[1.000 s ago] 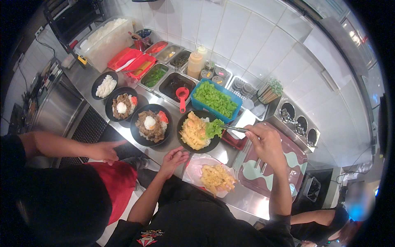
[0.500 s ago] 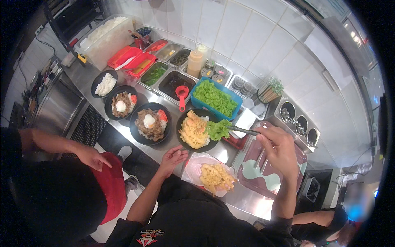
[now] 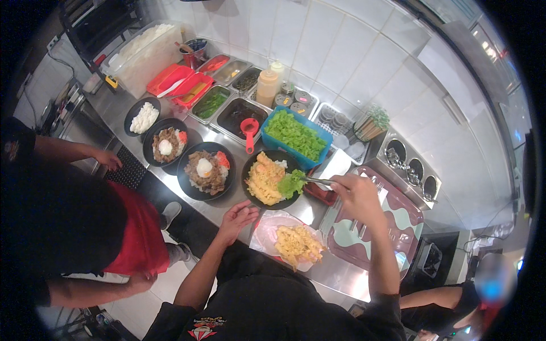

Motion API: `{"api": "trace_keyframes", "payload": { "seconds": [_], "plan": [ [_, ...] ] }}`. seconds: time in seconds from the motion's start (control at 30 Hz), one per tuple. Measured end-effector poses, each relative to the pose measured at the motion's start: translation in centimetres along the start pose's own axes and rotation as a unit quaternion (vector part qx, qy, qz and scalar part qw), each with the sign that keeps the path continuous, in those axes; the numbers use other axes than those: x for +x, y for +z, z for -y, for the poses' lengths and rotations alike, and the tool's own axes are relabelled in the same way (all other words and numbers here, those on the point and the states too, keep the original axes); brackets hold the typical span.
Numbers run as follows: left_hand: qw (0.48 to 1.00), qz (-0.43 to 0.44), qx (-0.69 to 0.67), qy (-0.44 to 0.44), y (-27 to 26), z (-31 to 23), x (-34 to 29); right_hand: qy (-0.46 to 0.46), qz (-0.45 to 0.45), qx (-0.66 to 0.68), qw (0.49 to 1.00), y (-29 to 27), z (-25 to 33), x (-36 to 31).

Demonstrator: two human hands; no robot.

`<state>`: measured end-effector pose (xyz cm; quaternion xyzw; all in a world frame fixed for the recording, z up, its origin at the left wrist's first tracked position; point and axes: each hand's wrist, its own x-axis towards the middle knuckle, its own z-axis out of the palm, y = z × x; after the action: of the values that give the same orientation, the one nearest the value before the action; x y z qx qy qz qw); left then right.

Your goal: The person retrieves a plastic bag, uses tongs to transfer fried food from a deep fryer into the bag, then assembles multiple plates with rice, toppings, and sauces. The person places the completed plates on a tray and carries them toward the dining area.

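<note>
Right hand [image 3: 358, 199] has a solid grip on the tongs [image 3: 319, 181], and the tips are pinching a frilly bit of lettuce [image 3: 292, 184]. That's sitting at the right side of the black bowl [image 3: 290, 200], right up against the fried pieces [image 3: 263, 181], with some white rice peeking out behind. Can't really tell if the leaf is resting on the rice or just hanging over it.

Left hand [image 3: 235, 220] isn't holding anything: palm turned up, fingers loosely curled, just beside the near edge of that bowl. Whether it's actually touching, I can't say.

Closer to the body there's another fried pile [image 3: 298, 245] on pinkish paper [image 3: 263, 236], and the blue tub [image 3: 287, 152] full of greens is right behind the bowl. Off to the left on the steel bench [image 3: 338, 278] is a meat bowl [image 3: 224, 190] with an egg on top, and a co-worker in a red apron [image 3: 136, 233] is standing over that way.
</note>
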<state>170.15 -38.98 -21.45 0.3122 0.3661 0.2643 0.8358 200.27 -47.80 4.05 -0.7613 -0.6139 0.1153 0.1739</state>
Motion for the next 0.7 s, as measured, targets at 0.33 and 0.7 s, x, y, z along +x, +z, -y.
{"api": "trace_keyframes", "payload": {
  "seconds": [0.33,0.7],
  "plan": [
    [1.000,0.012,0.003,0.017,-0.1,0.1,0.0,0.009,-0.014,-0.063,0.998,9.2,-3.4,2.8],
    [0.999,0.021,0.030,0.029,-0.2,0.4,0.1,-0.006,-0.039,-0.125,0.991,7.4,-1.5,2.7]
  ]
}}
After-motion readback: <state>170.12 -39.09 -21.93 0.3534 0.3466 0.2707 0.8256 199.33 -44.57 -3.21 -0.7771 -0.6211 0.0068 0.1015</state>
